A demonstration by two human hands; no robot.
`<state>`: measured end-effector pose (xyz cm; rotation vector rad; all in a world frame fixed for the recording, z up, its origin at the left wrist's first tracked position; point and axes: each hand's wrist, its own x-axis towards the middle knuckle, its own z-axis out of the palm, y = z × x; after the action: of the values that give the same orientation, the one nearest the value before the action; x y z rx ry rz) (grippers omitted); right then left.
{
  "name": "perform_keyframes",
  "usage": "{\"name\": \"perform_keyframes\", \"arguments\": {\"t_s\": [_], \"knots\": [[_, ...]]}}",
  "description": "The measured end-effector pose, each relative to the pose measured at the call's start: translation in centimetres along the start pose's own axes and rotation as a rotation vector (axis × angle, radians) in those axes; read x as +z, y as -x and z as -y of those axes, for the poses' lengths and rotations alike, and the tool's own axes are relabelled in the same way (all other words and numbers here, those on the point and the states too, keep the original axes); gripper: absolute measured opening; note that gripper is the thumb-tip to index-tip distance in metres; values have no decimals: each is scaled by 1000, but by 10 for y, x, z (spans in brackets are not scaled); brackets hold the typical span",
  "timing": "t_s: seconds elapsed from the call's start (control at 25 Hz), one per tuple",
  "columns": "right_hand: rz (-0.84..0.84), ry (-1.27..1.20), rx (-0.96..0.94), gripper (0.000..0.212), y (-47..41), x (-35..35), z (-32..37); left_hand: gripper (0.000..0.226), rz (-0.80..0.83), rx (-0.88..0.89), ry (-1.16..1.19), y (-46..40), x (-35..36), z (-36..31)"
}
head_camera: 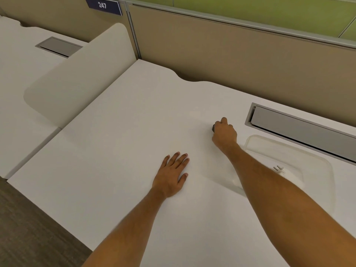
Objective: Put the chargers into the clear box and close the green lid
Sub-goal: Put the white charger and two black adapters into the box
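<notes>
Head view only, so I work from this one picture. My right hand (224, 132) is curled down over a small dark charger (213, 128) on the white desk (115, 151), fingers closed around it, with just a dark corner showing at the left of the knuckles; whether it has left the surface I cannot tell. My left hand (173, 175) lies flat and slack on the desk, palm down, fingers spread, holding nothing. The clear box (289, 160) sits just beside my right forearm, toward the desk's right edge, its rim faint against the white top. Inside it lies a white charger (287, 173) with two metal prongs pointing up and left. I see no green lid anywhere in view. I judge the dark charger to be a light, rigid plastic block, smooth enough to slip, so a pinch across its flat sides should serve better than a grip on corners; prongs are best kept clear of the fingers. The box looks thin-walled and light, likely to slide if nudged. For writing, only a blue sign (104, 5) on the partition reads "247"; no brand is legible on either charger.
</notes>
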<state>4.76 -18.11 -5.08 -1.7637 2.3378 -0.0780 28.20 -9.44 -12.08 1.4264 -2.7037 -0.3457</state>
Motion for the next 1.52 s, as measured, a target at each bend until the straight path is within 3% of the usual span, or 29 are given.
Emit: {"name": "perform_keyframes", "arguments": {"t_s": [0.12,0.48,0.84,1.12,1.52], "knots": [[-42,-50,3,33,5,2,-1,58,5,-3,-12,0,0,0],[96,-97,47,50,12,-13,-3,57,-1,8,-2,-1,0,0],[-139,-161,-115,38,33,-70,-10,57,-14,16,2,0,1,1],[-268,-115,-73,37,60,-101,-61,60,-27,26,4,1,2,1],[-113,7,-67,48,98,-75,-128,61,-32,32,21,1,2,1]]}}
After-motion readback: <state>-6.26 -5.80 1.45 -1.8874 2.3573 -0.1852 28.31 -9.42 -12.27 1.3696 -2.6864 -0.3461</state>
